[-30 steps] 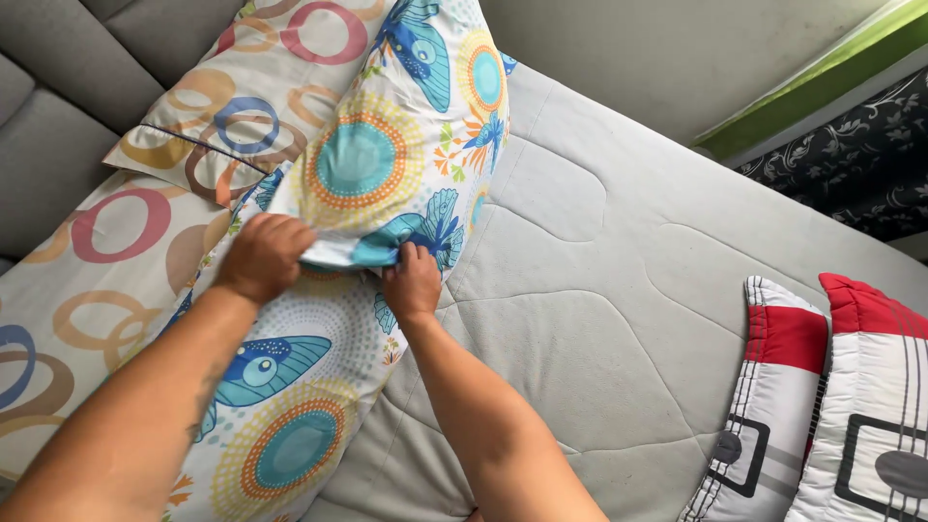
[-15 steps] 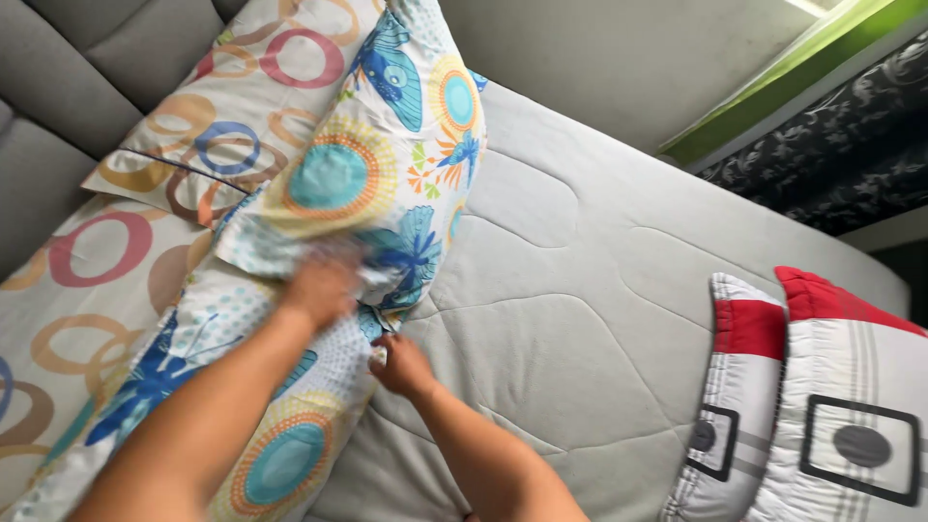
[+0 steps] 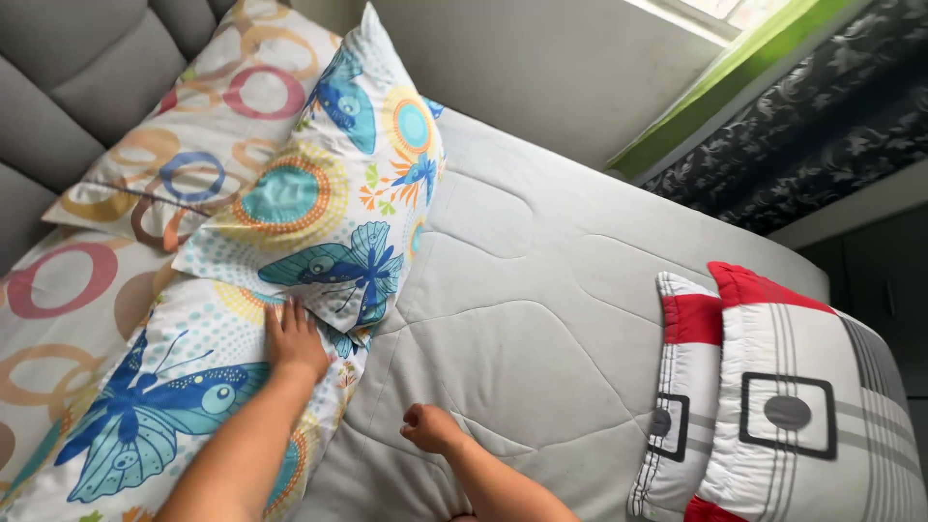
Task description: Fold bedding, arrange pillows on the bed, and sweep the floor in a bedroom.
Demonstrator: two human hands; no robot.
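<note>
Count: 2 butterfly-print pillows, upper one (image 3: 338, 203) centre-left of frame, lower one (image 3: 174, 396) at bottom left; 2 ring-print pillows, one (image 3: 184, 126) at upper left, the other (image 3: 58, 319) at the left edge. 2 red-white-grey cushions at lower right, a narrow one (image 3: 681, 387) and a wider one (image 3: 807, 406) just beside it. 1 grey quilted bedspread (image 3: 541, 290) mid-frame, 1 grey padded headboard (image 3: 68, 77) top left, 2 hands in view: left hand (image 3: 295, 340), right hand (image 3: 430, 427).
</note>
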